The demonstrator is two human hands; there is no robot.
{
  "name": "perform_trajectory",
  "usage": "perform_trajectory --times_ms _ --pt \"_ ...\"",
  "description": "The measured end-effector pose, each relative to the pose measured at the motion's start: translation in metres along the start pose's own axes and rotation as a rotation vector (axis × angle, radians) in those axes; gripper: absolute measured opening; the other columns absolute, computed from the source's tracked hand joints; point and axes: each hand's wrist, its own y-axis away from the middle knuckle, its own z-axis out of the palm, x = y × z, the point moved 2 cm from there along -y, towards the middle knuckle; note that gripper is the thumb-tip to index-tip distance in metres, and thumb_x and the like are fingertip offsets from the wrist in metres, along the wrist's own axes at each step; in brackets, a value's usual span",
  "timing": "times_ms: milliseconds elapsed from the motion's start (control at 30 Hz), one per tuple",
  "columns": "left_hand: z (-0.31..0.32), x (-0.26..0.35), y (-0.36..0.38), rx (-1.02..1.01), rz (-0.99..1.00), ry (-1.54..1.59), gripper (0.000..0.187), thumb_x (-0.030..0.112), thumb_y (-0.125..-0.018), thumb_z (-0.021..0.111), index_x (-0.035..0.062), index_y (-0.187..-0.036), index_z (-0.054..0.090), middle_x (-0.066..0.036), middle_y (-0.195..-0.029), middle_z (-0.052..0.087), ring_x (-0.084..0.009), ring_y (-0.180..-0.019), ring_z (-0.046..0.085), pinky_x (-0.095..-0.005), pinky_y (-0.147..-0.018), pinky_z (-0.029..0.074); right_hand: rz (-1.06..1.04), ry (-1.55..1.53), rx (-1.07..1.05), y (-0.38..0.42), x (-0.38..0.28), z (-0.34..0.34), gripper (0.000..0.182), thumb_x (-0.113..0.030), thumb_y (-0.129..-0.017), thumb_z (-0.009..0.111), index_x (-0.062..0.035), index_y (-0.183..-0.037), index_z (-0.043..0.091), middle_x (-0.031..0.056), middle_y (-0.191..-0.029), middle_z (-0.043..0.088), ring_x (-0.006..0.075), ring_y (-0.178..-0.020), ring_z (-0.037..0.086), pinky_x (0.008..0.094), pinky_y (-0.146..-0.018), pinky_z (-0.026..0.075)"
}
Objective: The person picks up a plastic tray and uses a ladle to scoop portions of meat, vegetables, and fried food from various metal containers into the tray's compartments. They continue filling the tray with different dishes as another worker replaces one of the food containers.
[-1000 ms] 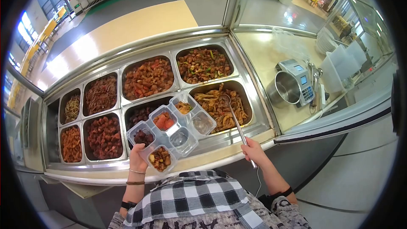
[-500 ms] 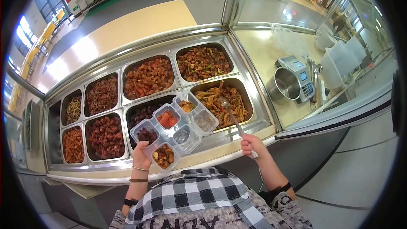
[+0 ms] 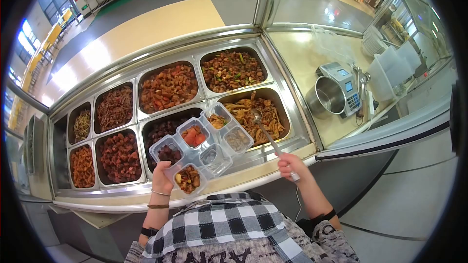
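Note:
My left hand (image 3: 162,178) grips the near left edge of a clear plastic compartment container (image 3: 197,153). Four of its cups hold food: dark pieces, red chunks (image 3: 193,136), a yellowish mix and brown chunks (image 3: 187,179). The cups on its right side look see-through. In my right hand (image 3: 292,167) is the handle of a long metal spoon (image 3: 267,135). The spoon's bowl rests on the food in the near right steel pan (image 3: 261,117), right of the container. The container hangs over the counter's near edge and partly covers a pan of dark food (image 3: 163,129).
More steel pans of food stand left and behind, including reddish chunks (image 3: 119,156) and a brown dish (image 3: 233,71). On the right counter are a metal pot (image 3: 325,97), a digital scale (image 3: 348,87), utensils, clear bins (image 3: 385,75) and stacked plates (image 3: 373,41). Glass panels surround the counter.
The view has shifted slightly. Both hands keep their grips, and the container and spoon stay in nearly the same places.

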Motion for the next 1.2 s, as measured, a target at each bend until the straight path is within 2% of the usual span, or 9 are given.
perform_trajectory --times_ms 33,167,233,567,767,900,967,1067,1200 --pt "-0.002 0.0 -0.001 0.001 -0.002 0.003 0.032 0.001 -0.069 0.048 0.0021 -0.101 0.049 -0.012 -0.101 0.056 -0.0274 -0.089 0.056 -0.0385 -0.08 0.047 0.101 -0.43 -0.211 0.004 -0.005 -0.008 0.019 -0.012 -0.087 0.043 -0.007 -0.106 0.047 -0.0026 -0.056 0.039 0.0047 -0.038 0.035 0.0193 -0.033 0.029" --pt "0.002 0.0 -0.001 -0.017 -0.006 0.005 0.033 0.002 -0.069 0.049 0.0015 -0.102 0.049 -0.012 -0.1 0.056 -0.0268 -0.09 0.055 -0.038 -0.08 0.047 0.096 -0.558 -0.266 0.022 -0.008 -0.016 0.02 -0.014 -0.09 0.04 -0.0078 -0.109 0.046 -0.0037 -0.056 0.037 0.0028 -0.039 0.033 0.0172 -0.033 0.028" --pt "0.008 -0.001 -0.002 -0.004 0.0 0.0 0.033 0.002 -0.069 0.049 0.0011 -0.102 0.049 -0.011 -0.1 0.056 -0.0267 -0.09 0.055 -0.0379 -0.08 0.047 -0.065 -0.223 -0.106 0.035 -0.01 -0.008 0.022 -0.013 -0.09 0.04 -0.0071 -0.11 0.045 -0.0036 -0.056 0.036 0.0033 -0.038 0.033 0.0178 -0.032 0.028" --pt "0.029 0.001 -0.013 -0.039 -0.011 -0.052 0.027 0.004 -0.071 0.048 -0.0011 -0.097 0.051 -0.013 -0.098 0.057 -0.0279 -0.089 0.056 -0.0392 -0.081 0.046 -0.196 0.302 -0.1 0.089 -0.015 0.04 0.046 -0.006 -0.085 0.043 -0.0072 -0.13 0.033 -0.0031 -0.054 0.037 0.0049 -0.038 0.036 0.0188 -0.034 0.03" --pt "0.016 -0.003 -0.02 -0.019 -0.053 -0.002 0.019 0.003 -0.071 0.05 0.0001 -0.089 0.052 -0.012 -0.093 0.057 -0.0268 -0.084 0.057 -0.0387 -0.078 0.048 -0.505 1.15 0.081 0.084 0.003 0.05 0.054 -0.009 -0.08 0.052 -0.0123 -0.131 0.034 -0.0024 -0.058 0.043 0.0053 -0.046 0.04 0.022 -0.044 0.037" --pt "0.013 -0.006 -0.018 -0.016 -0.069 0.02 0.021 0.003 -0.07 0.05 -0.0004 -0.091 0.052 -0.012 -0.094 0.058 -0.0277 -0.085 0.057 -0.0391 -0.078 0.048 -0.474 1.071 0.046 0.079 0.007 0.045 0.055 -0.008 -0.081 0.051 -0.0121 -0.132 0.032 -0.0044 -0.057 0.043 0.0039 -0.043 0.04 0.0191 -0.04 0.035" --pt "0.01 -0.007 -0.017 -0.017 -0.069 0.019 0.023 0.002 -0.07 0.049 -0.0008 -0.093 0.052 -0.012 -0.095 0.057 -0.0282 -0.086 0.057 -0.0394 -0.079 0.047 -0.305 0.65 -0.048 0.078 0.007 0.045 0.056 -0.01 -0.079 0.053 -0.0084 -0.131 0.033 0.0 -0.059 0.048 0.0069 -0.043 0.043 0.0219 -0.041 0.038" --pt "0.009 -0.007 -0.012 -0.022 -0.056 0.021 0.029 0.002 -0.069 0.048 -0.0014 -0.098 0.051 -0.013 -0.097 0.057 -0.0289 -0.089 0.056 -0.0399 -0.081 0.047 -0.38 0.575 0.002 0.068 0.005 0.032 0.059 -0.011 -0.079 0.054 -0.0063 -0.132 0.03 0.0002 -0.06 0.048 0.0066 -0.042 0.042 0.0213 -0.039 0.037" --pt "0.013 -0.002 0.001 -0.039 -0.024 0.043 0.034 0.003 -0.069 0.048 -0.0017 -0.103 0.05 -0.014 -0.1 0.057 -0.0293 -0.091 0.056 -0.0406 -0.083 0.045 -0.42 0.893 0.236 0.045 0.006 0.014 0.056 -0.013 -0.078 0.056 -0.0033 -0.129 0.034 0.0025 -0.058 0.048 0.0141 -0.041 0.044 0.0271 -0.04 0.038"
